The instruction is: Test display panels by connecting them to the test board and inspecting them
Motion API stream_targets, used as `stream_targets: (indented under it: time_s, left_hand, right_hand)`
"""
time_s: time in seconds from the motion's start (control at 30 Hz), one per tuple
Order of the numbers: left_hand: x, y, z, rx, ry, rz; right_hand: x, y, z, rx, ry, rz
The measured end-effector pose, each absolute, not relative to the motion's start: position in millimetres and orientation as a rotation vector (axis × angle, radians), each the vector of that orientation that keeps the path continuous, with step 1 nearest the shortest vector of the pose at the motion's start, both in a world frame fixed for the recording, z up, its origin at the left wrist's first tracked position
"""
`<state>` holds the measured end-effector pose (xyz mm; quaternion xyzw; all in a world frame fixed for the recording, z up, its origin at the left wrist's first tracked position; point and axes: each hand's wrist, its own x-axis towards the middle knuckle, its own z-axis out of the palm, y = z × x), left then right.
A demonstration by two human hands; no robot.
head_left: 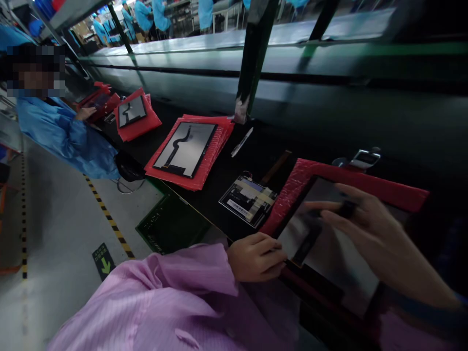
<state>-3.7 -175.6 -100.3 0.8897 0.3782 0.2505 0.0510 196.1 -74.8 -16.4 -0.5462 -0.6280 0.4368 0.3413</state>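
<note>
An LCD panel [360, 285] with a grey reflective back lies tilted in front of me on red bubble-wrap sheets [387, 187]. A black ribbon cable [309, 239] runs across its back. My left hand [256, 258] is closed, with its curled fingers at the panel's near left corner. Above the panel, my right hand [376, 234] has thumb and forefinger around the dark far end of the cable. The fingers are reflected in the panel. Left of the red sheets lies a small electronic module [249, 199] with a circuit board, yellowish tape and a brown flex strip [277, 166].
Another panel [188, 146] rests on a red bubble-wrap stack [197, 183], with a third panel [132, 112] beyond. A white pen [242, 142] and a metal clip-like object [365, 158] lie near the green post [252, 63]. A co-worker in blue [66, 136] is at left.
</note>
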Motion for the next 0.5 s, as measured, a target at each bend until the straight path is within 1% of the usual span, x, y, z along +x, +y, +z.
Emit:
stream_targets:
  time_s: [0.1,0.17,0.23,0.3,0.37,0.5]
  left_hand:
    - [-11,-175,-76,2.54,1.127,0.881]
    - [-20,-163,-51,2.429,1.079,0.959]
    - [-31,-136,-25,2.363,1.226,1.008]
    - [-39,-95,-4,2.353,1.43,0.905]
    - [-40,-49,8,2.321,1.639,0.714]
    - [-28,23,5,2.269,1.836,0.221]
  right_hand:
    - [191,-67,-15,-1.305,-1.75,1.363]
    - [189,-64,-17,-1.22,-1.762,1.342]
    - [188,-64,-22,-1.145,-1.702,1.294]
    - [188,-64,-27,-1.102,-1.633,1.262]
    - [188,-64,-33,-1.095,-1.596,1.236]
    - [191,-60,-37,-1.071,-1.545,1.238]
